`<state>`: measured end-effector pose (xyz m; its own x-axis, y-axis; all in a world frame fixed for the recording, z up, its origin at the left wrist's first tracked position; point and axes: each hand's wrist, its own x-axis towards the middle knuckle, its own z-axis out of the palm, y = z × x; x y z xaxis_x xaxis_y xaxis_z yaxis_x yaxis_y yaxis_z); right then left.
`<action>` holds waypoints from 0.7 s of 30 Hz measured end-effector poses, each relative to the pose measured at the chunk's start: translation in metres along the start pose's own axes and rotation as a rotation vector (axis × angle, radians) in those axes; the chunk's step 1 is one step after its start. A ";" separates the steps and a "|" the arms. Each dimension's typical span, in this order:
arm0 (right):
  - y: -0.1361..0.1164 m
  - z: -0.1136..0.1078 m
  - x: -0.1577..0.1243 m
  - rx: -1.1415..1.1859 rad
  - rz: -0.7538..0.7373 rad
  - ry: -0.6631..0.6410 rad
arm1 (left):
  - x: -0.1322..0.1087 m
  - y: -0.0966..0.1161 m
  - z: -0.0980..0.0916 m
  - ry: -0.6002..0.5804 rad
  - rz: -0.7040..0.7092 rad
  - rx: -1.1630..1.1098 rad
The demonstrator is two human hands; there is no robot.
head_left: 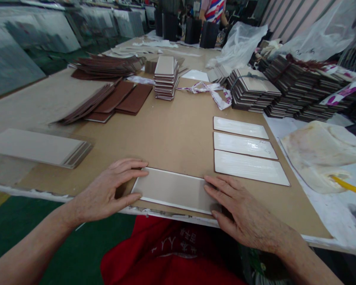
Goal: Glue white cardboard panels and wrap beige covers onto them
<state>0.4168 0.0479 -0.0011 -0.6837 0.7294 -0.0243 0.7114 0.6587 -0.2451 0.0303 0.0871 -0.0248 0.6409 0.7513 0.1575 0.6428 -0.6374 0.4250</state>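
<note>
A thin beige rectangular board (175, 190) lies flat near the table's front edge, with a pale rim showing along its long sides. My left hand (112, 190) grips its left end, fingertips on the far corner and thumb on the near one. At the right end, my right hand (237, 208) holds the board in the same way, fingers on top and thumb at the near edge. To the right lie three dark-edged rectangular pieces (245, 145) in a row, their upper faces covered in a glossy, streaky white coating.
Beige boards (38, 146) lie stacked on the left. Brown sheets (133, 99) fan out behind, near a small upright stack (166, 77). Tied bundles (255, 89) stand at the back right. A whitish container (317, 150) with a yellow stick (350, 186) sits right. A person (215, 12) stands beyond.
</note>
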 end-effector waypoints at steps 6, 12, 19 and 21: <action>-0.012 0.001 0.004 -0.071 -0.068 0.067 | 0.001 0.001 -0.005 -0.047 0.092 0.092; -0.033 0.002 0.016 -0.179 -0.056 0.017 | 0.018 0.036 -0.010 -0.152 0.144 0.346; -0.035 0.005 0.023 -0.169 -0.008 -0.012 | 0.025 0.067 0.001 -0.223 0.084 0.575; -0.027 0.008 0.012 -0.187 -0.001 0.008 | 0.021 0.062 0.002 -0.237 0.074 0.583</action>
<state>0.3886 0.0374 -0.0023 -0.6839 0.7294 -0.0160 0.7288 0.6820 -0.0608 0.0849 0.0632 0.0033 0.7252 0.6858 -0.0617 0.6732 -0.7250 -0.1451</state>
